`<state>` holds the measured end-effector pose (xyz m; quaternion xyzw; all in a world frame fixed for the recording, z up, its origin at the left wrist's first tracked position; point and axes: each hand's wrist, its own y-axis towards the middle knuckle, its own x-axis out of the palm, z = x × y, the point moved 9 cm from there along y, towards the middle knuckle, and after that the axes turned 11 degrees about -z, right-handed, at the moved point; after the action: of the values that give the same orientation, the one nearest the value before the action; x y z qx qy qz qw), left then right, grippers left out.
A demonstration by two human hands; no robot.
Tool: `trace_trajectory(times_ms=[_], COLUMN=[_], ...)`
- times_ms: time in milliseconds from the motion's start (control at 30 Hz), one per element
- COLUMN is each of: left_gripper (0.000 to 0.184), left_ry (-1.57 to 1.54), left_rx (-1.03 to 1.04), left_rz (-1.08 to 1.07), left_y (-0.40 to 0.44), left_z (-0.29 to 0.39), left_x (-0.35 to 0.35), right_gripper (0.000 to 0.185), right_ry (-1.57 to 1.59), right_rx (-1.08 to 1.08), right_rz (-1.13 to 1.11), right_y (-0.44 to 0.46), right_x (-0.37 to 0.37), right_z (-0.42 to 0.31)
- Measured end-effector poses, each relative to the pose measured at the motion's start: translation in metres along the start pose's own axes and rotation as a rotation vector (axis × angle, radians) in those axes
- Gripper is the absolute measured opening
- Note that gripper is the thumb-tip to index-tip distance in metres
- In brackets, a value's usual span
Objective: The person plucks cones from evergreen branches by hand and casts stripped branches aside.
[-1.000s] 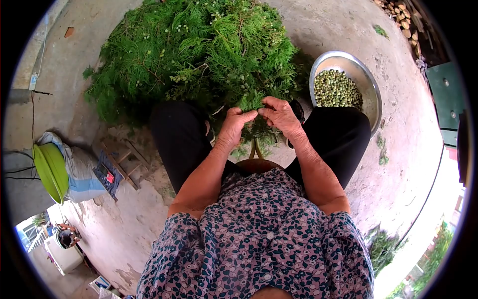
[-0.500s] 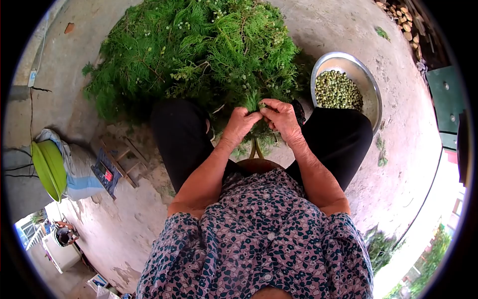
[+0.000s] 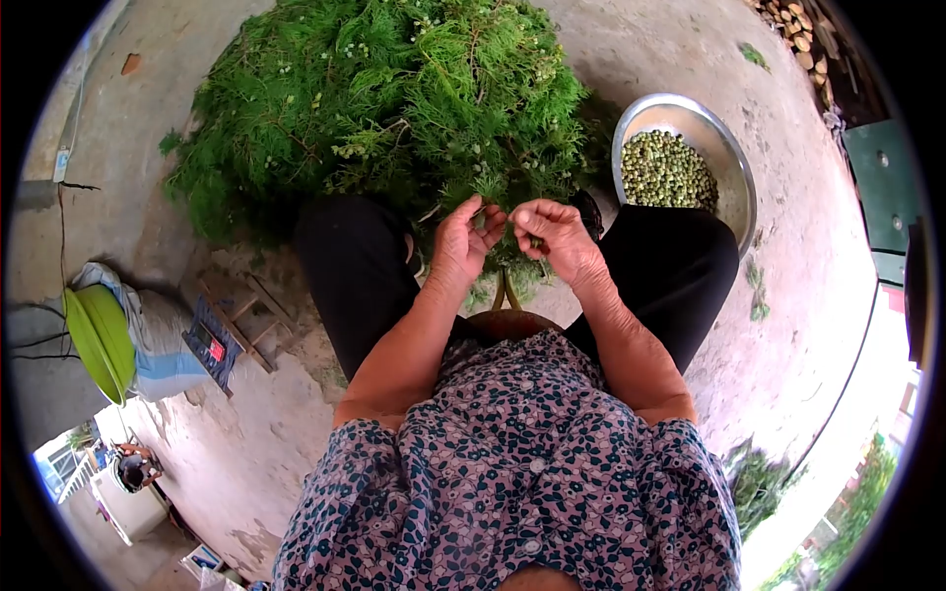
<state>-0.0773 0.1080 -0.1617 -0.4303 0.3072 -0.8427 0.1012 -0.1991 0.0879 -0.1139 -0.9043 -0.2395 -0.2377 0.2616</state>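
Note:
Between my knees, at the near edge of a big heap of green branches (image 3: 394, 98), both hands are raised close together. My left hand (image 3: 467, 236) is turned partly palm up, its fingers loosely bent and apart, with nothing clear in it. My right hand (image 3: 555, 234) has its fingertips pinched together just beside the left fingertips; whatever they hold is too small to make out. Small green cones dot the branches. To the right, a metal basin (image 3: 741, 177) holds many small round green cones (image 3: 668, 170), partly behind my right knee.
A folding stool (image 3: 236, 320) with a dark seat lies at the left, beside a green basin (image 3: 101, 340) and a pale sack (image 3: 163, 345). Cut logs (image 3: 796, 34) and a green cabinet (image 3: 880, 187) stand at the right. Sprigs (image 3: 757, 291) lie on the floor.
The green sprig that showed between my hands is no longer seen there. My left hand has turned and its fingers have loosened; my right hand stays pinched nearby.

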Motion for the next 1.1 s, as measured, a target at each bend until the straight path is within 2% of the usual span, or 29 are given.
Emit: trace_trajectory(times_ms=[133,167,233,500,567,600,667,767,833,867,900,933,1000,1067,1100], left_gripper=[0.017,0.018,0.018,0.019,0.018,0.018,0.017,0.017,0.016,0.016,0.015,0.015,0.015,0.015,0.014], left_ry=[-0.046,-0.040,-0.053,-0.104,-0.138,-0.139,-0.125,-0.071,-0.010,-0.011,0.103,0.218,0.312,0.453,0.484], left_rx=[0.010,-0.001,0.013,0.051,0.040,0.038,0.059,0.096,0.105,0.105,0.067,0.028,0.036,0.114,0.109], left_rz=[-0.109,-0.140,-0.149,-0.174,-0.114,-0.114,-0.070,0.014,0.051,0.053,0.050,0.047,0.006,-0.072,-0.119], left_y=[0.010,0.011,0.011,0.005,0.004,0.004,0.005,0.008,0.003,0.000,-0.002,-0.004,-0.009,-0.018,-0.019], left_z=[-0.004,-0.005,-0.010,-0.016,-0.015,-0.013,-0.006,0.002,0.004,0.003,0.001,-0.002,-0.006,-0.001,-0.001], left_x=[-0.001,0.001,0.004,0.013,0.009,0.007,0.001,-0.017,-0.022,-0.022,-0.022,-0.021,-0.017,0.001,0.005], right_gripper=[0.015,0.015,0.023,0.029,0.024,0.024,0.016,0.002,0.010,0.017,0.026,0.033,0.042,0.044,0.043], right_ry=[-0.345,-0.344,-0.867,-0.927,-0.946,-0.946,-0.007,0.306,0.540,0.884,0.718,0.844,1.041,0.814,0.703], right_rx=[-0.064,-0.064,-0.318,-0.349,-0.318,-0.316,0.001,-0.194,-0.417,-0.576,-0.798,-0.795,-0.786,-0.865,-0.760], right_rz=[0.042,0.044,0.239,0.332,0.197,0.198,0.105,0.161,0.284,0.303,0.243,0.388,0.412,0.286,0.520], right_y=[0.000,0.003,-0.002,0.004,0.005,0.000,-0.003,-0.008,-0.017,-0.020,-0.035,-0.046,-0.052,-0.050,-0.049], right_x=[0.015,0.016,0.020,0.013,0.019,0.017,-0.001,-0.032,-0.080,-0.112,-0.133,-0.144,-0.168,-0.174,-0.183], right_z=[0.000,0.005,-0.017,-0.009,-0.010,-0.016,0.011,-0.020,-0.045,-0.054,-0.082,-0.088,-0.082,-0.078,-0.056])
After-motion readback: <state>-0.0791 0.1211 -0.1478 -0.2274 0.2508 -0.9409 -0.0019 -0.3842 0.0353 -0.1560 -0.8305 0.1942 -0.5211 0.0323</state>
